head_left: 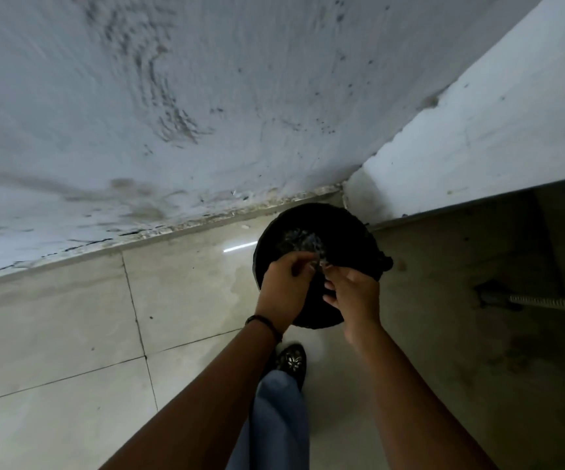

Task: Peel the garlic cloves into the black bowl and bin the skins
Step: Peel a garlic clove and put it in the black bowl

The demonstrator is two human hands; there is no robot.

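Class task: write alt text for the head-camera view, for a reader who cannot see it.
The left hand and right hand pinch small pale scraps over a round black lined bin standing on a pale tiled floor in a wall corner.

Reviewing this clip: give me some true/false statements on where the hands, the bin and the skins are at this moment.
1. The left hand and right hand are both over the black bin. True.
2. The bin stands on a countertop. False: it stands on the tiled floor, in the corner against the wall.
3. Pale scraps lie inside the bin. True.
4. A dark band is worn on the right wrist. False: it is on the left wrist.
5. A corrugated hose lies at the left edge. False: it is at the right edge.
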